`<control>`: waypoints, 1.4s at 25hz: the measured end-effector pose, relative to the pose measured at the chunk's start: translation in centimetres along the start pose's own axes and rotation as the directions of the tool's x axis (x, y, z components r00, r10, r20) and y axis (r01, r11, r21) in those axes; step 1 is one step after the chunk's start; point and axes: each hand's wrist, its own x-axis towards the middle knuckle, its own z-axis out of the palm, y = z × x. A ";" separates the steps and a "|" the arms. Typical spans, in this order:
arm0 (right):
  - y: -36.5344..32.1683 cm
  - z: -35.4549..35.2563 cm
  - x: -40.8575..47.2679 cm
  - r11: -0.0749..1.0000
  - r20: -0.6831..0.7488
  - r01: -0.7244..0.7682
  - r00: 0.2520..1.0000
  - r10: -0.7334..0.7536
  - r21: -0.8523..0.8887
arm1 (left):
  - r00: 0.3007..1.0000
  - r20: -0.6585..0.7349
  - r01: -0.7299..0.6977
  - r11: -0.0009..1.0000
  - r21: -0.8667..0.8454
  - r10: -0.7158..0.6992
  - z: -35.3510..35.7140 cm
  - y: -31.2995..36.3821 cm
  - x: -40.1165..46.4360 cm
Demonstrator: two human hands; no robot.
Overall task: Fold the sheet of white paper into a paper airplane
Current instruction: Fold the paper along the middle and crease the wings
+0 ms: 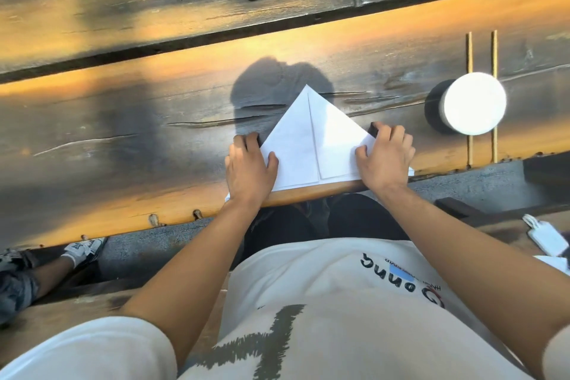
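Observation:
The white paper (pixel 311 145) lies on the wooden table (pixel 123 139) near its front edge, with both upper corners folded in so that it ends in a point facing away from me. The two flaps meet along a centre seam. My left hand (pixel 248 170) rests flat on the paper's lower left corner, fingers spread, thumb on the left flap. My right hand (pixel 385 157) presses on the lower right corner, thumb on the right flap. The bottom corners of the sheet are hidden under my hands.
A white round disc on a dark cylinder (pixel 465 105) stands on the table at the right, by two thin yellow sticks (pixel 481 95). A white tag-like object (pixel 546 237) lies lower right. Another person's shoe (pixel 83 251) shows under the table at the left.

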 end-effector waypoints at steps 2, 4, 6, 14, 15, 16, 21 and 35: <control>0.0 -0.3 0.3 1.000 0.047 -0.022 0.999 0.021 0.012 | 0.999 0.031 0.022 0.999 -0.049 -0.020 -0.3 0.3 0.2; -0.3 -0.6 0.9 0.999 0.070 -0.041 0.997 0.040 0.013 | 0.997 0.067 0.057 0.992 -0.113 -0.049 -0.7 0.4 0.7; -0.5 -1.0 1.5 0.998 0.115 -0.045 0.993 0.040 0.041 | 0.988 0.133 0.098 0.982 -0.160 -0.077 -1.1 0.4 1.3; -1.3 -1.6 2.0 0.991 0.118 -0.003 0.993 -0.013 0.133 | 0.955 0.251 0.233 0.920 -0.314 -0.156 -3.6 1.6 2.9; -1.8 -1.8 2.0 0.992 0.094 0.028 0.995 -0.039 0.119 | 0.956 0.256 0.220 0.922 -0.317 -0.140 -4.3 1.9 3.3; -2.2 -1.9 2.2 0.992 0.081 0.046 0.995 -0.056 0.114 | 0.957 0.261 0.206 0.926 -0.317 -0.123 -5.0 2.2 3.7; -3.8 -2.3 3.5 0.985 0.231 -0.096 0.971 0.061 0.144 | 0.954 0.296 0.148 0.939 -0.312 -0.052 -8.3 3.9 6.4; -4.3 -2.0 3.1 0.667 0.429 -0.450 0.878 0.211 0.594 | 0.933 0.243 -0.265 0.963 -0.038 0.266 -5.0 13.3 5.5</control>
